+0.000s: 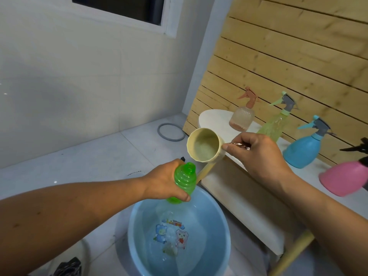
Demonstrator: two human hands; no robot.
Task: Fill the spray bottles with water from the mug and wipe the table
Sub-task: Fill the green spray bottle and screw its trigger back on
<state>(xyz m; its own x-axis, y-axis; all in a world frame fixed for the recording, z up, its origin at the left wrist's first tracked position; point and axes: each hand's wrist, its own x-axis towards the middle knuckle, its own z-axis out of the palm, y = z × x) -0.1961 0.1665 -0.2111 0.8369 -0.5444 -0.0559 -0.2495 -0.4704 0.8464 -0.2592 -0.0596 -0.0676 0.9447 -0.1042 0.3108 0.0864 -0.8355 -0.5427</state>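
Observation:
My left hand (166,181) grips a green ribbed spray bottle (185,180) with no spray head, its open neck pointing up, held over a blue basin (135,234). My right hand (256,154) holds a cream mug (203,147) by its handle, tilted with its mouth toward the camera, just above and right of the bottle's neck. On the white table (249,196) stand several capped spray bottles: a peach one (242,118), a light green one (275,122), a blue one (302,150) and a pink one (342,179).
The basin sits on the tiled floor by the table's near edge and holds water over a cartoon print. A grey ring (171,131) lies on the floor near the wall. A slatted wooden panel (288,56) backs the table. Something dark (68,266) lies at bottom left.

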